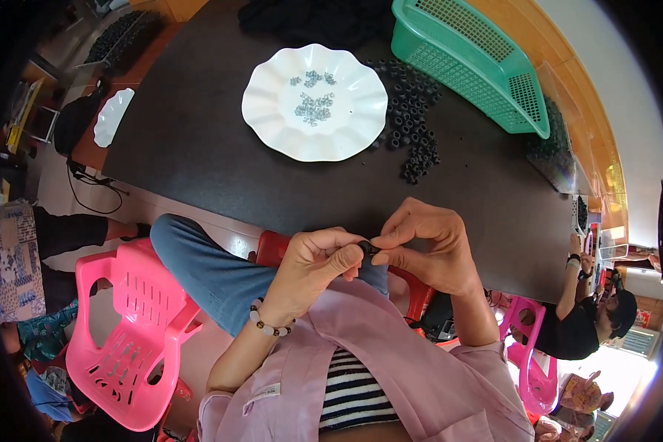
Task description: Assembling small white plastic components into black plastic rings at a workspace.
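Observation:
My left hand [320, 259] pinches a small black ring-shaped part [365, 248] between thumb and forefinger, just over my lap at the table's near edge. My right hand [431, 247] meets it there, thumb and forefinger closed at the right side of the same part. Whether a second tiny piece sits between the right fingertips is too small to tell. Beyond my hands stands a white scalloped plate [272, 121] with small clear pieces [314, 109] in several clusters. To its right many loose black ring-shaped parts [412, 125] are spread over the dark table [221, 177].
A green plastic basket [471, 74] stands at the far right, beside a clear bin [556, 151] of dark parts. Dark cloth [309, 18] lies at the back. A pink chair [129, 331] is at my left. Other people are seated or standing at both sides.

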Available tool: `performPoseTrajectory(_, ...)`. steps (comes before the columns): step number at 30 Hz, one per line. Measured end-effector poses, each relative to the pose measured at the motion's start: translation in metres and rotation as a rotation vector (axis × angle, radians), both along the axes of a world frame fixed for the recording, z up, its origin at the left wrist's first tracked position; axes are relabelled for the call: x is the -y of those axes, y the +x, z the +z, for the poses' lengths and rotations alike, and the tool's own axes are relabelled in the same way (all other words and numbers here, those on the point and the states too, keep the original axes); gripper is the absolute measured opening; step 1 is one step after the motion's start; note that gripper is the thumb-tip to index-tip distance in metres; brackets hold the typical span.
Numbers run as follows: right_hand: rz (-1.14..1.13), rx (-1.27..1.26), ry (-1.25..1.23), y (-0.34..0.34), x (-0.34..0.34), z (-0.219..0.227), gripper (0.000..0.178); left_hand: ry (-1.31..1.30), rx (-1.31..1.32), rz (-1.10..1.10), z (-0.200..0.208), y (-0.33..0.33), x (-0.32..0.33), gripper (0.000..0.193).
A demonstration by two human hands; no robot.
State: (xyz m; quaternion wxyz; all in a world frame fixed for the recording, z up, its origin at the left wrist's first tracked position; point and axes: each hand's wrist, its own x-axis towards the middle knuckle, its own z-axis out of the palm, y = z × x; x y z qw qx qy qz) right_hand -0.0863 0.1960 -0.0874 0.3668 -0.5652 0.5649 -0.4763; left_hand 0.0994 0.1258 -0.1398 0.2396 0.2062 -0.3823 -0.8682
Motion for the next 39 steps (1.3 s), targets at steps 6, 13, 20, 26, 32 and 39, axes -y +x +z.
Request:
performPoseTrajectory(6,0.11,0.157,0.201,-0.005,0.002,0.006,0.03,-0.107,0.074,-0.055,0.004,0.003,0.006,0.021)
performPoseTrajectory(13,0.365,0.209,0.192,-0.008,0.014,-0.002,0.038,-0.052,0.108,-0.179,0.005,0.007,0.015,0.029)
performPoseTrajectory(20,0.318,0.435,0.178,-0.001,0.011,-0.02,0.038,0.043,0.047,-0.125,-0.004,0.011,0.008,0.026)
performPoseTrajectory(26,0.272,0.414,0.131,0.003,0.011,-0.025,0.036,0.107,0.036,-0.108,0.0,0.015,0.007,0.025)
performPoseTrajectory(32,0.234,0.361,0.084,0.008,0.009,-0.023,0.033,0.095,0.062,-0.078,0.002,0.015,0.004,0.021)
performPoseTrajectory(39,0.142,0.333,0.061,0.015,0.006,-0.021,0.031,0.158,0.029,-0.04,0.004,0.015,-0.003,0.022)
